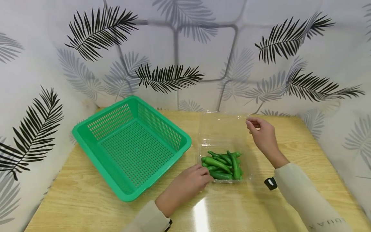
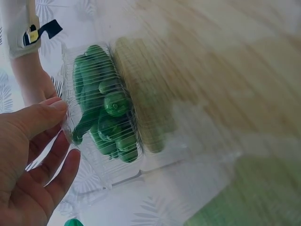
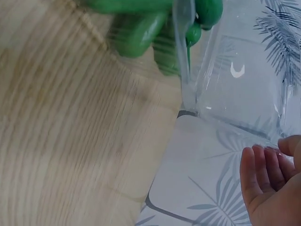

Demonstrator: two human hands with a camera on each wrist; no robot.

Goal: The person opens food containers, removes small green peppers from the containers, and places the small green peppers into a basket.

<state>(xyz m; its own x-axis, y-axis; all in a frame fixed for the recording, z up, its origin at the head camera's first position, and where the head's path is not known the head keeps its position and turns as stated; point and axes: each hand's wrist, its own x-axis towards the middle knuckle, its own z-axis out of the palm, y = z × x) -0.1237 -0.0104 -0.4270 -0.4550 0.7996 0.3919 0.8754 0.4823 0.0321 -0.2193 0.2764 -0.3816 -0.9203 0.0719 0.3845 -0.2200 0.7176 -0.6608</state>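
A clear plastic clamshell container (image 1: 224, 181) stands on the table with its hinged lid (image 1: 223, 125) raised at the back. Several green peppers (image 1: 218, 163) lie heaped in its base. My left hand (image 1: 189, 180) is at the container's near left corner; in the left wrist view its thumb (image 2: 40, 115) and fingers pinch the rim. At the lid's upper right corner, my right hand (image 1: 263, 133) pinches the clear edge between thumb and fingers. The right wrist view shows the right hand (image 3: 277, 183) at the lid's edge, with blurred peppers (image 3: 141, 35) behind the container wall.
Left of the container, a green plastic basket (image 1: 130, 154) with perforated walls sits on the wooden table (image 1: 232, 209). A cloth (image 1: 203, 54) printed with leaves hangs along the table's back and sides.
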